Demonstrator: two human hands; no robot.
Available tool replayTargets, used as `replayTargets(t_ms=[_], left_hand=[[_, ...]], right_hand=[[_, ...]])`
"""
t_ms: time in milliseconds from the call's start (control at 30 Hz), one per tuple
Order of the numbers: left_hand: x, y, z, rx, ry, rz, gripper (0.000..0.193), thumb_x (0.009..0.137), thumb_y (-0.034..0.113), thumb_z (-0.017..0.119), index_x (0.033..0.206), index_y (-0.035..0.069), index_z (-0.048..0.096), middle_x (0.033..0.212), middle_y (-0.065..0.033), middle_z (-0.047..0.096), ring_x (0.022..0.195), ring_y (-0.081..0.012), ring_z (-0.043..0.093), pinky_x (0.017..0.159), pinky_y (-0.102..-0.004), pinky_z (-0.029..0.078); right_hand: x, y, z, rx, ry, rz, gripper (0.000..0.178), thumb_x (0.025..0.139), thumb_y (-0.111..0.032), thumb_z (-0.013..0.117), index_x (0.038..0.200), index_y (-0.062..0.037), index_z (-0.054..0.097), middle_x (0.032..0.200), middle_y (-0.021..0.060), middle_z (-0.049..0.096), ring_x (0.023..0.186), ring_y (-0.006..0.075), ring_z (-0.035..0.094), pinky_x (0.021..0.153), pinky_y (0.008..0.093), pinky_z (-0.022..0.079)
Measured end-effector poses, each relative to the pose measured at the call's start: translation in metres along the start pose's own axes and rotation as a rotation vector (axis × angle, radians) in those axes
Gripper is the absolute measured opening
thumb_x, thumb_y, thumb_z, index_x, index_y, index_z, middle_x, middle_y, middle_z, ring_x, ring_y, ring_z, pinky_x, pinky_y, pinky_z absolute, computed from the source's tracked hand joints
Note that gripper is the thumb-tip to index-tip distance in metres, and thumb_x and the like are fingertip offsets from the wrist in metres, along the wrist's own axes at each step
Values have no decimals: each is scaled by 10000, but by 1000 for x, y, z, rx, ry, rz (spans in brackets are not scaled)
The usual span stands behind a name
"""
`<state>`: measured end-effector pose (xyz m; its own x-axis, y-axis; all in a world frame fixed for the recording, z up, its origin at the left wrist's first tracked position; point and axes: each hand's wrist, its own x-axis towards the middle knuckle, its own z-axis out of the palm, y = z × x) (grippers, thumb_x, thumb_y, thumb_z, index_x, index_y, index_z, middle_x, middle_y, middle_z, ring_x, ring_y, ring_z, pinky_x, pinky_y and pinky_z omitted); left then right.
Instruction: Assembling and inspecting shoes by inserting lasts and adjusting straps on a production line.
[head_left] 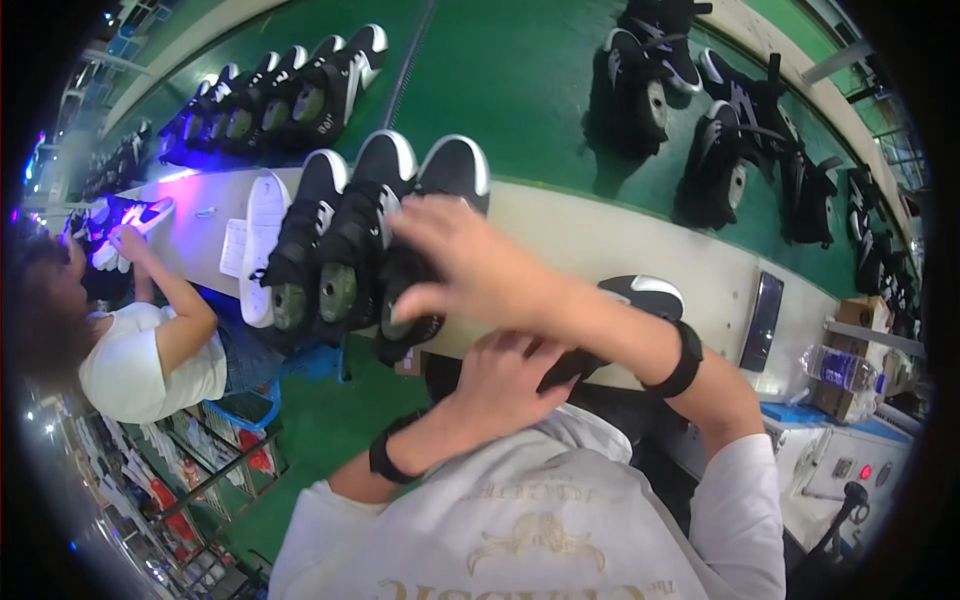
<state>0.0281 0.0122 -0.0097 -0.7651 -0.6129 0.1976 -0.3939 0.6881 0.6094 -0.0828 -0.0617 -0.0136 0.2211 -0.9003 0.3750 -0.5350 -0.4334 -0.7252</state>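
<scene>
At far left, a co-worker [140, 340] in a white shirt handles a shoe at the worktop [600, 240]. Next, three black shoes [350, 250] with white toes stand side by side on the worktop edge. My left hand [505, 380] is curled closed on a black shoe [640, 300] held low against my body; the grip itself is partly hidden. My right hand [470, 265] is open, fingers spread, resting on the rightmost of the three shoes. Farther right lie a dark phone [765, 320] and a water bottle [840, 368].
</scene>
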Motion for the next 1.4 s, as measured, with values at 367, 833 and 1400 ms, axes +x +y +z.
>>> replayTargets(t_ms=[367,833,1400], left_hand=[[-61,8,-25,109,277,-290,433,663,84,806,1062,39,642,991,-116,627,904,-335,585,783,-448,495],[143,-98,-9,68,657,-299,486,886,33,633,1346,8,482,1299,-200,551,1196,-387,544,1015,-430,443],[49,-2,34,-493,41,-288,813,945,321,634,1518,-21,169,1490,-365,290,1370,-493,348,1101,-473,360]], right_hand=[[43,84,-72,9,206,94,135,857,-105,667,965,-25,682,871,164,691,803,366,673,714,403,556],[-16,164,-126,-601,667,473,524,857,-189,725,1274,61,528,1309,243,554,1154,427,553,992,435,455],[-138,-9,-106,455,418,1205,520,892,-108,696,1369,-26,506,957,19,616,869,103,598,782,254,499]])
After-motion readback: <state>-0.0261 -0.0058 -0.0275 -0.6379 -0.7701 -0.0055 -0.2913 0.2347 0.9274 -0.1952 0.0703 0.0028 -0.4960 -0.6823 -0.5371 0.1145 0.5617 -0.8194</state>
